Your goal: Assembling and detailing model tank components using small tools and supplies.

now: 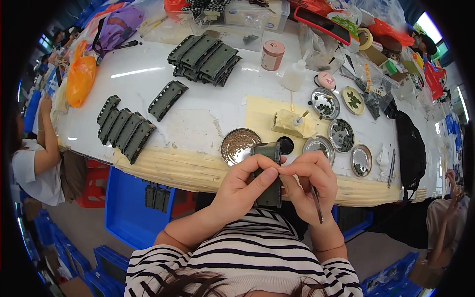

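Note:
My left hand (236, 189) is closed round a curved dark green model part (268, 196), held upright at the table's front edge. Thumb and forefinger meet at its right edge. My right hand (310, 180) pinches at the same edge, its fingertips touching those of the left; anything tiny between them is hidden. A slim metal tool, seemingly tweezers (317, 204), is tucked in the right hand and points down. Just beyond the hands lie a round metal dish of brown grains (241, 143) and a small black round pot (285, 145).
Similar green parts stand in a stack (205, 59), a row (124, 127) and singly (167, 100). Metal dishes of small green pieces (341, 135) sit right, near a yellow block with a bottle (292, 123). A black bag (411, 148) lies farther right; a blue bin (133, 213) is below left.

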The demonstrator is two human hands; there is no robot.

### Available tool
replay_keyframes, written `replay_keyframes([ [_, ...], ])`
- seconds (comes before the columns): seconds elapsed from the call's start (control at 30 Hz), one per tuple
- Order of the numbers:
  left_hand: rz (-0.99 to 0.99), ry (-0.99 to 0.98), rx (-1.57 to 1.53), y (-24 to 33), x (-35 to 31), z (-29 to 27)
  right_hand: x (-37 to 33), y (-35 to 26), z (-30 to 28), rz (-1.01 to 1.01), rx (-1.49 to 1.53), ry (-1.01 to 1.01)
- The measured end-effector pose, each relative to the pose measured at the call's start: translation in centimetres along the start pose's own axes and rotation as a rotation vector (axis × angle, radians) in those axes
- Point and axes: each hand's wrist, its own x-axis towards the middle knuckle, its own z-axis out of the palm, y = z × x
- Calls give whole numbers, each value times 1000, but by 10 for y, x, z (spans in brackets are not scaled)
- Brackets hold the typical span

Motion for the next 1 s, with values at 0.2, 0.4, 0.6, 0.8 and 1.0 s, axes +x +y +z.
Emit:
replay_keyframes([
  [0.2, 149, 61, 345, -1, -3, -4, -5, 1, 2, -16, -90, 36],
  [0.4, 229, 141, 421, -7, -2, -2, -5, 2, 2, -66, -86, 11],
  [0.6, 72, 30, 393, -1, -2, -9, 0, 8, -10, -483, -391, -94],
  [0.8, 28, -106, 373, 5, -1, -7, 3, 10, -14, -465, -385, -34],
  [1.0, 122, -32, 385, 5, -8, 8, 11, 13, -21, -224, -359, 91],
])
